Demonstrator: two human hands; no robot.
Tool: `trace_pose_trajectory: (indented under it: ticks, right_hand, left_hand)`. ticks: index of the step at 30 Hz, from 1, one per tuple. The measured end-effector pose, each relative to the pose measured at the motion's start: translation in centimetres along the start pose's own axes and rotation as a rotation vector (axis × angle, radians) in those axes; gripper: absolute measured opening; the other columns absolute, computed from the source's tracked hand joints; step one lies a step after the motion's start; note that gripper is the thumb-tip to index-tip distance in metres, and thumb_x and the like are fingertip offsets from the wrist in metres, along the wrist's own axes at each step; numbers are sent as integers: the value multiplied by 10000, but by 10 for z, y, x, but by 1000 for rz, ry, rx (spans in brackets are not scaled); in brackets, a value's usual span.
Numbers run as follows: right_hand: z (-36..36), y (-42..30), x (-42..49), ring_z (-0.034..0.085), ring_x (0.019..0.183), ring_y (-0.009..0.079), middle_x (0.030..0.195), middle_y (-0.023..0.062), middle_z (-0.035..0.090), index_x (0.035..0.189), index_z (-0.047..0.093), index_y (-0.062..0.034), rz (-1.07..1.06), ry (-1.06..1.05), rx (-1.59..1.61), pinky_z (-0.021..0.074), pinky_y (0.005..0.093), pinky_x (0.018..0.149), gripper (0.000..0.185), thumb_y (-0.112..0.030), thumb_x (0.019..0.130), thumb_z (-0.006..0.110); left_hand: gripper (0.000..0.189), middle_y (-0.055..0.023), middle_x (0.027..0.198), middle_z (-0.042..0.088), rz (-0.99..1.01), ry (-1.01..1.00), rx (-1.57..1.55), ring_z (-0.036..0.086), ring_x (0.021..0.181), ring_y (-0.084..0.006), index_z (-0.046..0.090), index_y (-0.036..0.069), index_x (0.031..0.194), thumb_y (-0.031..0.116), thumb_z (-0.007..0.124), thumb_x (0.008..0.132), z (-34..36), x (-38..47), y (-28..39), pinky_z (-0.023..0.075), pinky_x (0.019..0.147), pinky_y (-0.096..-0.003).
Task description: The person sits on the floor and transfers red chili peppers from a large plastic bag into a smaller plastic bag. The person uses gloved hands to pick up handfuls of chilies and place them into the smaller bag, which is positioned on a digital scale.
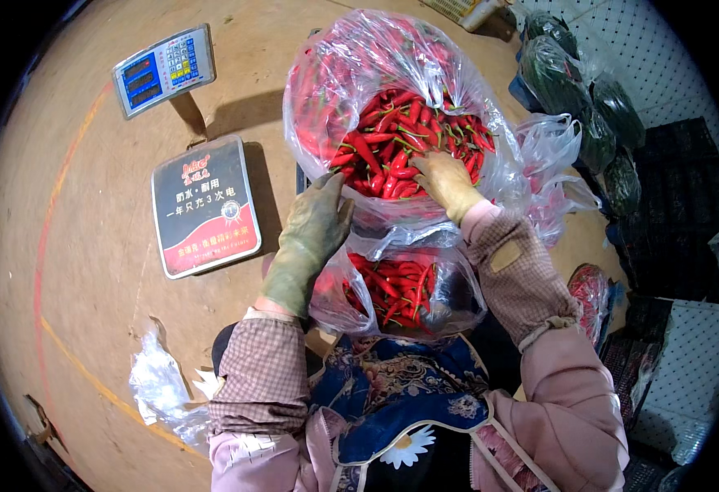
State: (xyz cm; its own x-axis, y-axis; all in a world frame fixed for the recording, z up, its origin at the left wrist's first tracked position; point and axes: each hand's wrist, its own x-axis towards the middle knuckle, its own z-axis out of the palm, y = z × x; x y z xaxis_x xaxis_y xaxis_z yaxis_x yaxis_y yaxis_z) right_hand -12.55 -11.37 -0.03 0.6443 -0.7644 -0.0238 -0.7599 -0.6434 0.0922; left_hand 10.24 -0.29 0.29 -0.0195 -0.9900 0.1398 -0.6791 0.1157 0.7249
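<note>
A large clear plastic bag (316, 80) full of red chili peppers (390, 135) stands in front of me, its mouth spread open. My left hand (316, 215), in a worn rubber glove, lies at the bag's near left rim, thumb apart from the fingers. Its fingertips touch the rim beside the peppers. Inside the mouth, my right hand (448, 178), gloved too, rests on the peppers with its fingertips partly hidden among them. Closer to my lap is a smaller open plastic bag (458, 301) with more red chili peppers (396, 289) in it.
Left of the bags stands a digital platform scale (205, 209) with a raised display (163, 71). Crumpled plastic (162, 381) lies on the floor at lower left. At right are tied plastic bags (547, 147), wrapped dark green produce (553, 67) and black crates (679, 209).
</note>
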Motion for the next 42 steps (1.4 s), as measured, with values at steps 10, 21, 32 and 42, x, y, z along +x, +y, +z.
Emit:
trace_pose_trajectory:
  ticks: [10, 21, 32, 42]
  right_hand:
    - [20, -28, 19, 484, 981, 266, 972, 70, 538, 959, 580, -130, -102, -26, -320, 421, 366, 755, 522, -127, 466, 750]
    - [-7, -17, 4, 482, 1010, 236, 1023, 49, 541, 897, 613, -119, -303, -158, -383, 401, 349, 805, 196, -122, 704, 579]
    - [-29, 36, -46, 527, 924, 340, 1011, 155, 572, 1039, 558, -64, 274, 259, 170, 432, 415, 812, 320, -160, 738, 610]
    - [-14, -31, -136, 536, 925, 183, 1023, 54, 570, 1137, 493, -47, -41, -324, 1181, 434, 310, 794, 350, -280, 876, 518]
  left_hand:
    - [395, -200, 1129, 528, -28, -69, 42, 526, 997, -365, 493, 2, 1144, 201, 544, 806, 4, 3, 7, 427, 855, -411]
    - [383, -186, 1070, 565, -39, -106, 69, 552, 958, -343, 505, 32, 1142, 212, 544, 806, 4, 0, 2, 443, 818, -401]
    - [385, -198, 971, 596, 228, -610, 1, 566, 907, -362, 518, 56, 1115, 303, 528, 820, 34, -25, 32, 448, 798, -421]
    - [270, -129, 994, 627, 75, -806, 478, 605, 930, -275, 649, 100, 962, 233, 608, 730, 31, -34, 22, 466, 803, -402]
